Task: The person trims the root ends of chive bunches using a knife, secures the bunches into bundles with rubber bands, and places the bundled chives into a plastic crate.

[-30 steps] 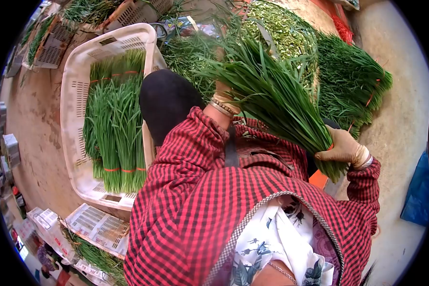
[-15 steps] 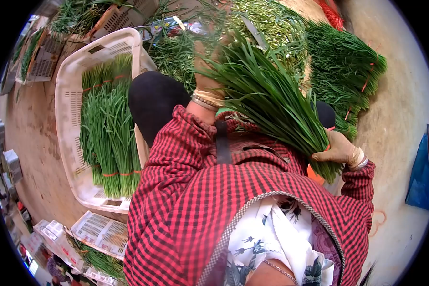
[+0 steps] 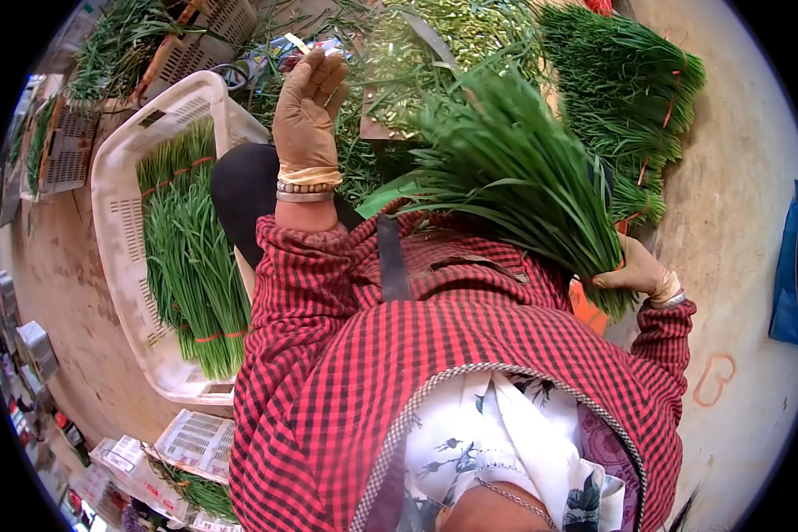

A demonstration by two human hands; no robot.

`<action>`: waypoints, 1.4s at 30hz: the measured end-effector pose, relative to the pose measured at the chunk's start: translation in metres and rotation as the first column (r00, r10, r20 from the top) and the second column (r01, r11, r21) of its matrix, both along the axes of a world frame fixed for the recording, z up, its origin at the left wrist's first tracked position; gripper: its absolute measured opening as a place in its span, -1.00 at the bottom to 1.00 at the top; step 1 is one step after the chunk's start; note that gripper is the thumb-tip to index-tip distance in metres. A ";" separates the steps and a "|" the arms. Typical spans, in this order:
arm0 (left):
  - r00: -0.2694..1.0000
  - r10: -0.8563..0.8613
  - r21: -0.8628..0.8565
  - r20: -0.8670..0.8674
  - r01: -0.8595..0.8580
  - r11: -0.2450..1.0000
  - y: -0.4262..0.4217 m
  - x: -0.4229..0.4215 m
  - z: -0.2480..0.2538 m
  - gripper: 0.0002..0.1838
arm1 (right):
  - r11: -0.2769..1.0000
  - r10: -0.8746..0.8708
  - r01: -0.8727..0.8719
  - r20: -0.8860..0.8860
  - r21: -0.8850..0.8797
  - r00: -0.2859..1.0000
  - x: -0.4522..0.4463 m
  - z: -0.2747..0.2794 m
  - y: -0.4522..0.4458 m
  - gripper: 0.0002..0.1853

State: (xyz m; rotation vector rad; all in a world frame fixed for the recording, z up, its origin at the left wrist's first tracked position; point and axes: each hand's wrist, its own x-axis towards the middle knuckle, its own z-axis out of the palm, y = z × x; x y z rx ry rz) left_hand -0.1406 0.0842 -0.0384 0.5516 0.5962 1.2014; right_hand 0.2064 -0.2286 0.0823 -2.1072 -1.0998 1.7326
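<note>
My left hand, in a tan glove, is raised with the palm showing and the fingers slightly curled apart, holding nothing. My right hand, gloved too, grips the lower stem end of a bunch of long green leaves. The bunch slants up and left across my lap, its leaf tips loosely fanned and a little blurred. Several banded green bundles lie in a white plastic crate beyond my left knee. More bundles with red bands are stacked at the upper right.
Cut stem pieces and a long blade lie ahead, beyond the bunch. Further crates with greens stand at the upper left, others at the lower left. A blue object is at the far right.
My left hand has moved away from the leaves toward the left and into clear sight. The bunch stays in my right hand, its leaves spread and tilted more upright. The view has shifted.
</note>
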 end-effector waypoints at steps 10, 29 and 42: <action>0.951 -0.136 0.115 -0.279 0.174 0.978 -0.025 0.014 0.021 -0.82 | 0.999 -0.050 0.048 -0.134 -0.021 0.990 0.012 -0.012 -0.009 -0.06; 0.795 -0.050 0.371 -0.605 0.337 0.865 -0.051 0.049 0.019 -0.87 | 0.999 -0.023 0.018 -0.112 -0.042 0.993 0.002 -0.006 0.010 -0.04; 0.796 0.332 0.630 -0.505 0.078 0.772 -0.039 0.038 0.043 -0.56 | 0.997 0.006 -0.002 -0.048 0.082 0.999 -0.004 -0.005 0.017 -0.15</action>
